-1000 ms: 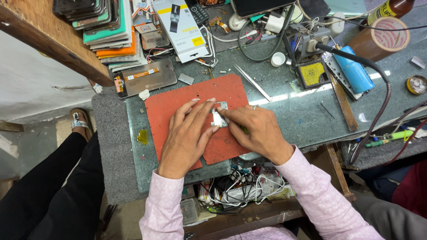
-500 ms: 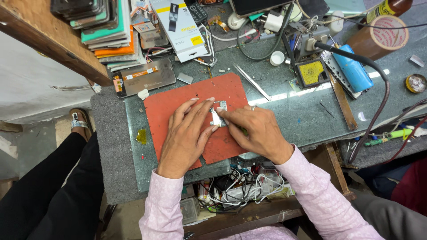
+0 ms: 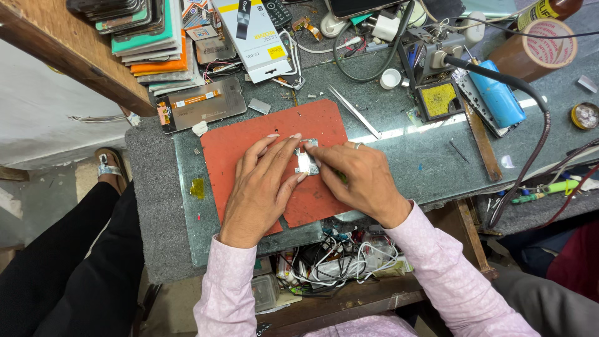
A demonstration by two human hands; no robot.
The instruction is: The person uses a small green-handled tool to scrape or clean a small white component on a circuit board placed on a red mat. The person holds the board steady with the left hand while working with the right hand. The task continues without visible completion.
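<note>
Grey stone bench (image 3: 430, 165) w/ red mat (image 3: 249, 140), tweezers (image 3: 354, 112), blue cylinder (image 3: 497, 98).
</note>
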